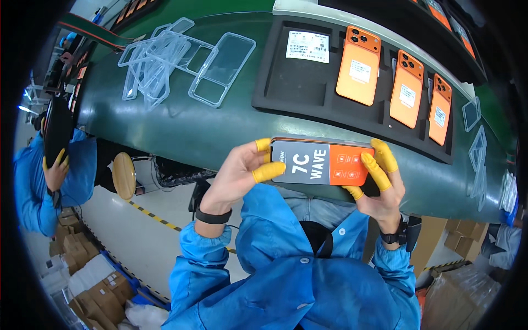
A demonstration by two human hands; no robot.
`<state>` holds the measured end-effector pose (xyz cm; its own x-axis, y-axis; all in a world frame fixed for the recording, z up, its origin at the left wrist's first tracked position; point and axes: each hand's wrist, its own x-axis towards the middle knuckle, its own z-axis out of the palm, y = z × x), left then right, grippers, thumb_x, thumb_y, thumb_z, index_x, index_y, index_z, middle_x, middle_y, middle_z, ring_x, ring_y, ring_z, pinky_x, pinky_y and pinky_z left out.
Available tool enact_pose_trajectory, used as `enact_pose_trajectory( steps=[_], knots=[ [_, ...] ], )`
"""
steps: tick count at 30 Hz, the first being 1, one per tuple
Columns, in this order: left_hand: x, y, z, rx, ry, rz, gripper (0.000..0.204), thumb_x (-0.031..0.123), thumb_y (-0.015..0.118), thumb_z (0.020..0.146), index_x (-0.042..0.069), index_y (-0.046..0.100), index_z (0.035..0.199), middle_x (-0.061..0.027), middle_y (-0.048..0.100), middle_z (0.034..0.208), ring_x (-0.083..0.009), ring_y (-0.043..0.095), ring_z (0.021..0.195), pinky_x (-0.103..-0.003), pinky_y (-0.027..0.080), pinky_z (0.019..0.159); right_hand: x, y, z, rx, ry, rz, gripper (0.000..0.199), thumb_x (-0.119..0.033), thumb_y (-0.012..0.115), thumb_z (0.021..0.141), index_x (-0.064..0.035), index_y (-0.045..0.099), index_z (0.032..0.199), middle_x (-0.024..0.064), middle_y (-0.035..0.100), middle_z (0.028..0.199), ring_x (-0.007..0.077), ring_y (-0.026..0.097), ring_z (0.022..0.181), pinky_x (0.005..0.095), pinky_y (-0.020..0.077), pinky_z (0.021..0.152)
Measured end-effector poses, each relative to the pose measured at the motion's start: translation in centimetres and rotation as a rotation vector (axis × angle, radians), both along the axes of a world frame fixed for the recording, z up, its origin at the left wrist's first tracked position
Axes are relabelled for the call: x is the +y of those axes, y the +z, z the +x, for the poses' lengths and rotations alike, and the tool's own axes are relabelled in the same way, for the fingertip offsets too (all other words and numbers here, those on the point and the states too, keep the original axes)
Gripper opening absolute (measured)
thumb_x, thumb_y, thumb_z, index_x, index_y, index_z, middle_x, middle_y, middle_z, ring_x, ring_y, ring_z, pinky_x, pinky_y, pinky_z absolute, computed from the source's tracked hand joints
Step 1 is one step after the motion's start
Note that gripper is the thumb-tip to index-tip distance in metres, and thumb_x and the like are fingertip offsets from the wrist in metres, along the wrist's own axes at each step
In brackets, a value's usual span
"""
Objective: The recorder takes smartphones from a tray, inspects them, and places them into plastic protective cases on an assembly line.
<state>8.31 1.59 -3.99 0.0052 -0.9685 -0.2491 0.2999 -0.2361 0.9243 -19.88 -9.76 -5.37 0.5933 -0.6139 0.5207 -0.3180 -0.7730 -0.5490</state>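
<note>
Above the near edge of the green work surface (231, 129), I hold a smartphone (313, 163) level between both hands, its grey-and-orange printed front facing up. My left hand (235, 171) grips its left end, thumb at the near corner. At the right end, my right hand (385, 192) has fingers on the orange part and the far corner. Yellow finger cots cover several fingertips. Just beyond lies a black tray (294, 82) with three orange phones (357, 88), backs up and labelled. A white label sheet (307, 46) rests in the tray's left compartment.
Clear phone cases (151, 69) lie heaped at the far left, with a single clear case (223, 69) beside them. More clear cases (478, 159) lie at the right edge. A co-worker in blue (55, 176) stands left, holding a dark tray (56, 129), near a round stool (124, 176).
</note>
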Motion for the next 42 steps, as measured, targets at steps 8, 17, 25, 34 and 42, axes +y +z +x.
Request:
enact_pose_trajectory(
  steps=[8, 17, 25, 34, 42],
  knots=[
    [-0.7, 0.0, -2.9, 0.185, 0.174, -0.015, 0.048, 0.012, 0.06, 0.099, -0.003, 0.048, 0.143, -0.0129, 0.065, 0.127, -0.0175, 0.063, 0.113, -0.032, 0.048, 0.102, -0.2, 0.2, -1.1, -0.103, -0.055, -0.028, 0.06, -0.006, 0.091, 0.064, -0.0023, 0.069, 0.119, 0.0231, 0.059, 0.134, 0.0324, 0.069, 0.108, 0.0354, 0.0572, 0.09],
    [-2.3, -0.1, -4.6, -0.033, 0.375, -0.208, 0.041, 0.008, 0.064, 0.097, -0.003, 0.057, 0.136, -0.0087, 0.07, 0.116, -0.0106, 0.064, 0.103, -0.025, 0.051, 0.092, 0.1, 0.4, -0.7, -0.165, -0.075, 0.105, 0.062, -0.005, 0.091, 0.063, -0.0023, 0.068, 0.12, 0.0228, 0.058, 0.134, 0.0316, 0.068, 0.109, 0.0355, 0.0566, 0.09],
    [-1.5, 0.1, -4.1, 0.105, 0.246, -0.04, 0.063, -0.006, 0.06, 0.094, -0.004, 0.032, 0.15, -0.0147, 0.052, 0.143, -0.0204, 0.052, 0.13, -0.032, 0.045, 0.107, 0.0, 1.0, -0.6, -0.283, 0.007, 0.541, 0.079, 0.0, 0.09, 0.064, -0.0004, 0.056, 0.135, 0.0189, 0.05, 0.142, 0.03, 0.059, 0.123, 0.0407, 0.0541, 0.099],
    [-0.7, -0.1, -5.7, 0.276, 0.328, -0.207, 0.068, 0.01, 0.064, 0.095, -0.004, 0.028, 0.152, -0.0158, 0.052, 0.142, -0.0277, 0.052, 0.131, -0.046, 0.044, 0.11, 0.9, 1.4, -0.4, -0.792, 0.23, 1.482, 0.061, 0.007, 0.058, 0.094, 0.0045, 0.03, 0.149, 0.0222, 0.059, 0.131, 0.0308, 0.065, 0.114, 0.0445, 0.0555, 0.098],
    [-0.8, -1.2, -5.3, 0.203, 0.358, -0.171, 0.065, 0.007, 0.055, 0.1, -0.001, 0.021, 0.155, -0.0169, 0.044, 0.148, -0.0295, 0.053, 0.131, -0.047, 0.049, 0.106, 1.6, 0.5, 0.9, -0.838, 0.164, 1.413, 0.062, 0.009, 0.053, 0.096, 0.0035, 0.026, 0.151, 0.0248, 0.058, 0.131, 0.0324, 0.064, 0.114, 0.0478, 0.0572, 0.096]
  ],
)
